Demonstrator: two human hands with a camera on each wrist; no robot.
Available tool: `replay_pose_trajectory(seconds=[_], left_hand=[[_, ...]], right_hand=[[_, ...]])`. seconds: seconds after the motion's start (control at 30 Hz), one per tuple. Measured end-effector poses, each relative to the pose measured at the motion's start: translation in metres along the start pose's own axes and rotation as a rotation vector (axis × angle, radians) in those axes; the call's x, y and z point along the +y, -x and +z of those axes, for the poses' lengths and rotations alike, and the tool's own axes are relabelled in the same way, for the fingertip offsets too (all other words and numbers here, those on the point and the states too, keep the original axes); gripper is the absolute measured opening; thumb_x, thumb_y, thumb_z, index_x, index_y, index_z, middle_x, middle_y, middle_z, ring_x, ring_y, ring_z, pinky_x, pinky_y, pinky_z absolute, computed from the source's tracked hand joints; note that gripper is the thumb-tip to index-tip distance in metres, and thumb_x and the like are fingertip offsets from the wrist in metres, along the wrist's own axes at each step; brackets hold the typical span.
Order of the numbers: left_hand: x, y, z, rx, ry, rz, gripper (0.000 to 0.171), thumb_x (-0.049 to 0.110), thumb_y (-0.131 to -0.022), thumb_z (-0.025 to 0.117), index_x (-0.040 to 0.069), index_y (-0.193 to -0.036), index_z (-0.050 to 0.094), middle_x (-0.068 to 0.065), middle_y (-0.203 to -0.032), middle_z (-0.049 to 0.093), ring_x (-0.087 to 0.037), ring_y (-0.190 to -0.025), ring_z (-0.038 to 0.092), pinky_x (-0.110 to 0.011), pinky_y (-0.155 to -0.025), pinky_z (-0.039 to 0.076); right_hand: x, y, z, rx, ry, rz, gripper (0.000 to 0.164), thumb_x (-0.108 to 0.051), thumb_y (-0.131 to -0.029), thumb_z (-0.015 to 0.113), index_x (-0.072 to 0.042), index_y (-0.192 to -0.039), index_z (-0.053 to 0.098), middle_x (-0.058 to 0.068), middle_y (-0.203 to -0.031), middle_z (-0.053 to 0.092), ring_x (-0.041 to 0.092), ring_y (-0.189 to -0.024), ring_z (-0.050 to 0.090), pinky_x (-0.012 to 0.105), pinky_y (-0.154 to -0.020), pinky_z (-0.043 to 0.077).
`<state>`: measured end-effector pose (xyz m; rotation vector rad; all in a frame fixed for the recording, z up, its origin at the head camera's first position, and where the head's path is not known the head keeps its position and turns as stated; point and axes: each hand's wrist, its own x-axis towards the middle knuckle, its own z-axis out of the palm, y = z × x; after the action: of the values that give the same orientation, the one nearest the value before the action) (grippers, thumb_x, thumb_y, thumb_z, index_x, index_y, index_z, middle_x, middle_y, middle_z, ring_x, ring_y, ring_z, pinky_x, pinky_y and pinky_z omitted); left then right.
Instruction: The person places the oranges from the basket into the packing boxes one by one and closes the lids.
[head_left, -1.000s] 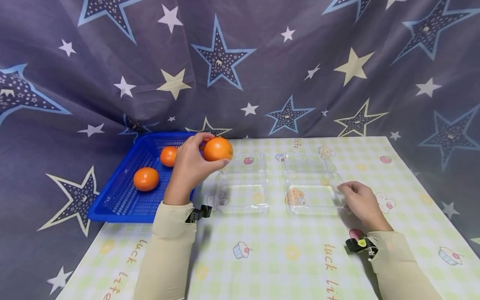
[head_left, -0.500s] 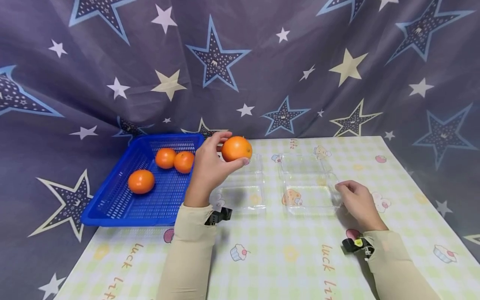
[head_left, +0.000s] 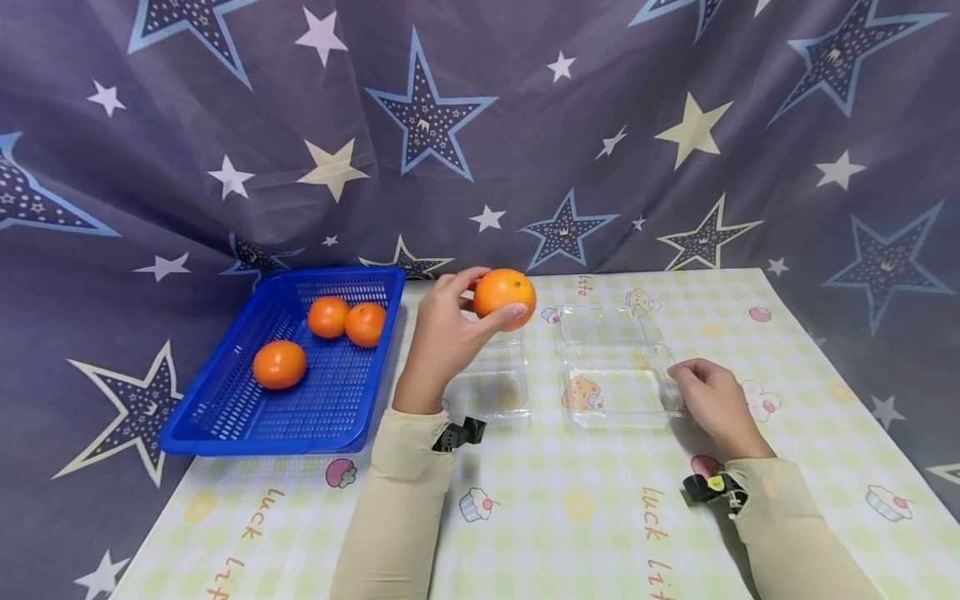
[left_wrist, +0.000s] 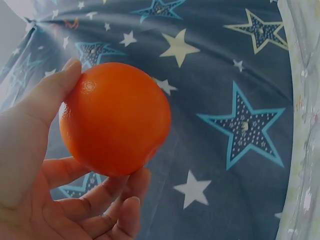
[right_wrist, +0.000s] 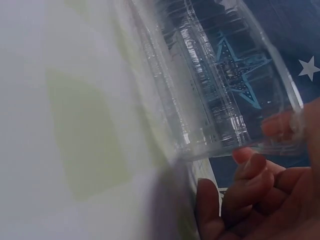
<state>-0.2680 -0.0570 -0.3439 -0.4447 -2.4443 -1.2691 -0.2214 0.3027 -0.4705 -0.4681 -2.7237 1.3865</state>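
Note:
My left hand grips an orange between thumb and fingers, raised above the left clear plastic container, which the hand and forearm partly cover. In the left wrist view the orange sits against the thumb and fingertips, with the starry cloth behind it. On the right, another clear plastic container stands open on the table, its lid part folded back. My right hand pinches this container's right edge. The right wrist view has fingers at the clear wall, one finger showing through the plastic.
A blue mesh basket with three oranges, including one at the front, stands at the left. The checked tablecloth spreads across the table. A dark starry curtain hangs along the back.
My left hand has carried the orange rightward, from beside the basket to above the left container. This uncovers the basket's third orange. The right hand keeps its place on the right container.

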Motion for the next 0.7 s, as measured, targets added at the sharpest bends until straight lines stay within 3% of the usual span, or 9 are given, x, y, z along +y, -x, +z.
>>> replay_pose_trajectory(seconds=[0.33, 0.5, 0.7], left_hand=[[0.010, 0.003, 0.019, -0.086, 0.006, -0.013, 0.077, 0.062, -0.070, 0.089, 0.020, -0.130, 0.062, 0.001, -0.120, 0.070, -0.017, -0.088, 0.070, -0.033, -0.077, 0.058], [0.018, 0.005, 0.032, -0.156, 0.012, 0.000, 0.080, 0.059, -0.073, 0.089, 0.023, -0.139, 0.062, 0.001, -0.123, 0.070, -0.014, -0.091, 0.069, -0.032, -0.078, 0.058], [0.022, 0.006, 0.052, -0.183, -0.016, 0.035, 0.077, 0.052, -0.072, 0.092, 0.020, -0.136, 0.064, -0.001, -0.125, 0.065, -0.013, -0.091, 0.068, -0.028, -0.082, 0.057]], right_hand=[[0.002, 0.000, 0.001, 0.024, 0.010, 0.003, 0.045, -0.042, -0.104, 0.047, -0.007, -0.126, 0.065, 0.016, -0.104, 0.064, 0.025, -0.084, 0.057, 0.031, -0.063, 0.049], [0.004, 0.000, 0.001, 0.043, -0.013, -0.014, 0.045, -0.042, -0.105, 0.048, -0.007, -0.124, 0.066, 0.016, -0.099, 0.064, 0.023, -0.077, 0.058, 0.032, -0.058, 0.049], [0.005, -0.001, -0.001, 0.052, -0.019, -0.060, 0.042, -0.041, -0.106, 0.049, -0.007, -0.123, 0.068, 0.016, -0.094, 0.065, 0.020, -0.072, 0.058, 0.033, -0.056, 0.049]])
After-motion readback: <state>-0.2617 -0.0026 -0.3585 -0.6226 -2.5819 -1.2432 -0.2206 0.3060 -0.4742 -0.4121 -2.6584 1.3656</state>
